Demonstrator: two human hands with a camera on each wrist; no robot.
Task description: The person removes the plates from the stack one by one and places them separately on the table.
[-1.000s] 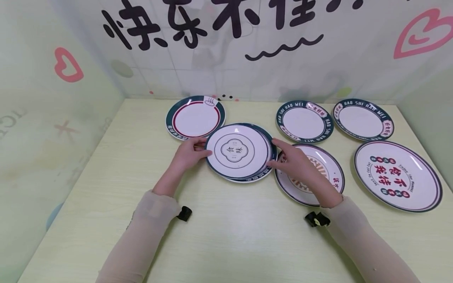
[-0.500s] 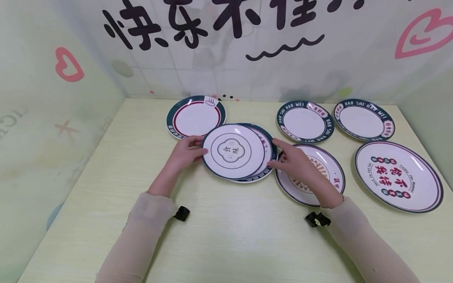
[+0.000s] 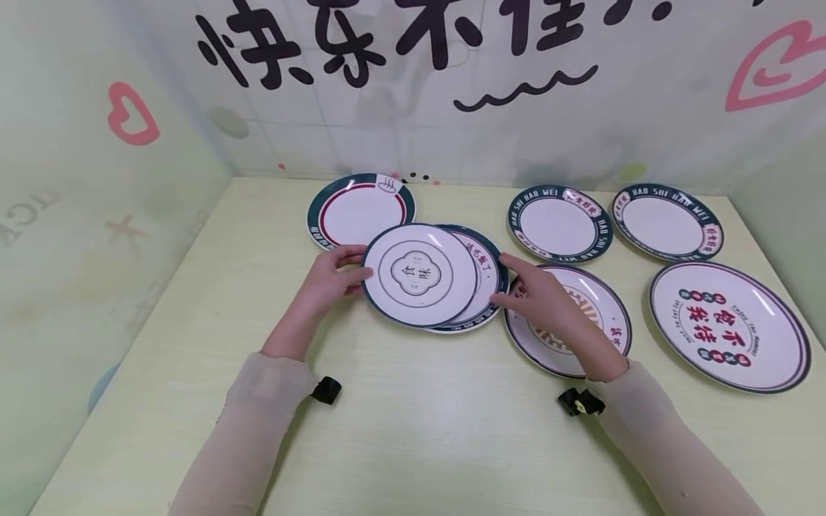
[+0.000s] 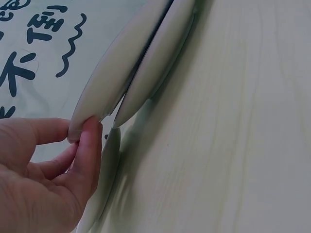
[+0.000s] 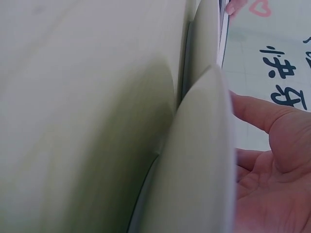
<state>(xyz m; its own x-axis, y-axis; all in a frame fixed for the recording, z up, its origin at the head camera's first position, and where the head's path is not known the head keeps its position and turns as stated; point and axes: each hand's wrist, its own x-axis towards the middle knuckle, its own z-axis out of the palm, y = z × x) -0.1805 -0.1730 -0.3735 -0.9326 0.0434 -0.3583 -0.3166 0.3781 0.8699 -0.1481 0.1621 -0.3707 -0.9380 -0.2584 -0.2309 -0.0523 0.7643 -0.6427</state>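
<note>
In the head view, my left hand [image 3: 328,282] pinches the left rim of a white plate [image 3: 419,283] with a flower-shaped emblem, thumb on top and fingers below. The left wrist view shows this plate [image 4: 109,73] from the side, raised at the held edge. It overlaps a plate with red lettering [image 3: 480,261], which lies on a green-rimmed plate [image 3: 498,252]. My right hand [image 3: 542,290] holds the right rim of these lower plates with thumb and fingers. In the right wrist view, a nearer plate [image 5: 199,160] partly hides its fingertips.
Behind my left hand lies a plate with a red ring [image 3: 361,215]. To the right are two green-rimmed plates [image 3: 560,226], a plate with an orange sunburst [image 3: 581,301] under my right forearm, and a large lettered plate [image 3: 729,326]. Walls bound the pale table [image 3: 426,430].
My left hand has moved left, sliding the emblem plate along, so more of the red-lettered plate beneath shows. My right hand stays at the right rim. The head view has shifted slightly.
</note>
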